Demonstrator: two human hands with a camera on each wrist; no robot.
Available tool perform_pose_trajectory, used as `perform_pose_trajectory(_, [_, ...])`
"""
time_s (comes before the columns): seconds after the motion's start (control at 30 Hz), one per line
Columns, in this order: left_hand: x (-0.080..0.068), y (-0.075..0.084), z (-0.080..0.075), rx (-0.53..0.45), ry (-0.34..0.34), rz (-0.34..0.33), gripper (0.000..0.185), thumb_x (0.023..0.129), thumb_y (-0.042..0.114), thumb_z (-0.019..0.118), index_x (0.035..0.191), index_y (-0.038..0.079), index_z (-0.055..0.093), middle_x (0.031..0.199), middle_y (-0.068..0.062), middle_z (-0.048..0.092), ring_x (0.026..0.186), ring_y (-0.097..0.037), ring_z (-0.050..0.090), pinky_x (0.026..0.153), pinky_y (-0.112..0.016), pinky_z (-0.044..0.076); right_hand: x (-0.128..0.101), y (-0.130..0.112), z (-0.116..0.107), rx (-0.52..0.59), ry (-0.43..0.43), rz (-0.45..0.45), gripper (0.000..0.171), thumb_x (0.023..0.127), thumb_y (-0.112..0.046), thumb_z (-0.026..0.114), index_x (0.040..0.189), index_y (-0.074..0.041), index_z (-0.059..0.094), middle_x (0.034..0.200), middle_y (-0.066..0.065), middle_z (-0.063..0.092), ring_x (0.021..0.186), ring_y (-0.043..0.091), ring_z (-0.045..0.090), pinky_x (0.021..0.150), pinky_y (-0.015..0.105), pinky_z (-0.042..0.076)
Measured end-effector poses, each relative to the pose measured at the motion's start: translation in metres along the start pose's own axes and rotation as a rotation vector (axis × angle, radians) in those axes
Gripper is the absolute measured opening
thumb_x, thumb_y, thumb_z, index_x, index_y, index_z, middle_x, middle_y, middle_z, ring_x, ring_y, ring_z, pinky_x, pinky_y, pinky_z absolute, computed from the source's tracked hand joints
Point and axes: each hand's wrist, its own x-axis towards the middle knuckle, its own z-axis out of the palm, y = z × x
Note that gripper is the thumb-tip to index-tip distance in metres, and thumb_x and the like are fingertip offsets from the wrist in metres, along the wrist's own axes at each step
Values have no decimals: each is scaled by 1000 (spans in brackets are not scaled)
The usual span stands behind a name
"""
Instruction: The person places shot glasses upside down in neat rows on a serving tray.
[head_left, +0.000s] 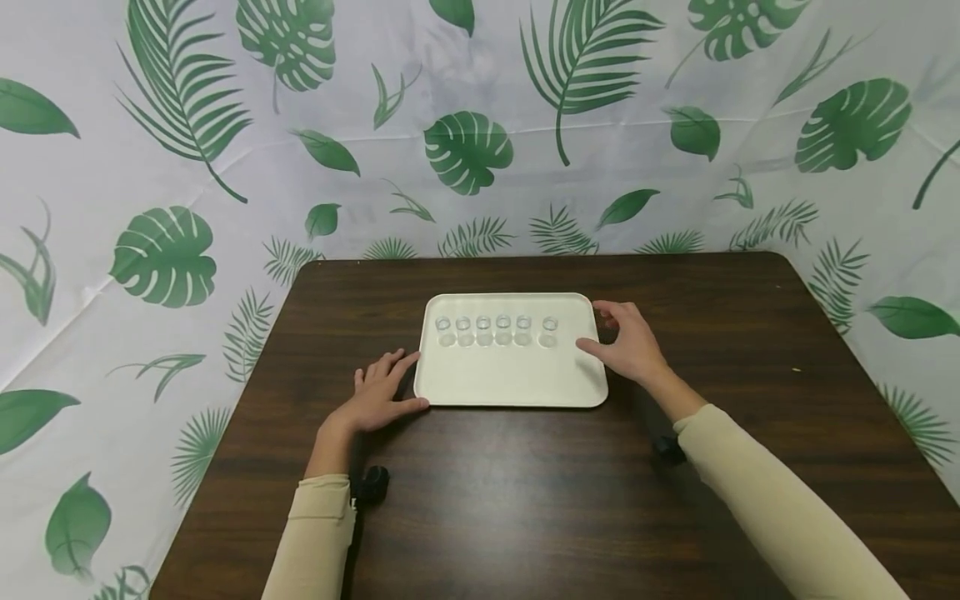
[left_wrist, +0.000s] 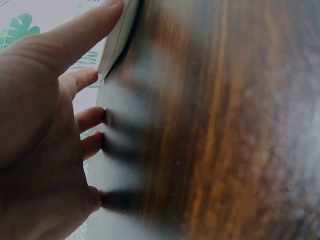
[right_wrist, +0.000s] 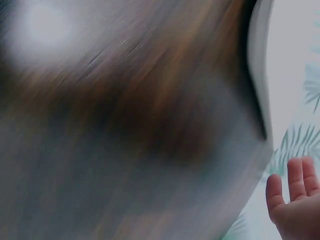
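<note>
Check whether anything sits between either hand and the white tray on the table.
Nothing visible does. The left hand lies on the table with its thumb and forefinger against the white tray at its near-left corner. The right hand is at the tray's right edge. The small clear cups stand farther back.

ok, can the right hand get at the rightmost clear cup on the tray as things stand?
Probably yes. The right hand hovers open over the tray's right edge, and the rightmost clear cup stands just left of its fingertips with bare tray between. The left hand rests at the far edge, out of the way.
</note>
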Motion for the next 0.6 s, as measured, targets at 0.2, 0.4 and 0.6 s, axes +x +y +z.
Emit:
perform_pose_trajectory(0.2, [-2,-2,0,2,6,-7,87,88,51,68,157,19,25,159,-19,16,143,-43,13,103,-73,-1,-18,27,-28,-38,19,3,70,88,-40,74,141,-1,49,127,22,47,114,40,48,90,57,40])
perform_pose_trajectory(0.4, [-3,0,-2,2,27,15,85,89,48,69,156,16,28,158,-21,18,142,-45,14,102,-75,0,-35,47,-54,-97,41,9,70,92,-43,68,143,0,46,134,28,42,118,47,43,89,64,36])
perform_pose_trajectory(0.6, [-1,0,0,-2,61,26,86,89,49,69,157,18,26,159,-19,19,145,-42,13,103,-74,0,-46,52,-67,-217,43,-29,69,95,-45,62,145,-1,44,140,31,38,125,53,34,93,70,28])
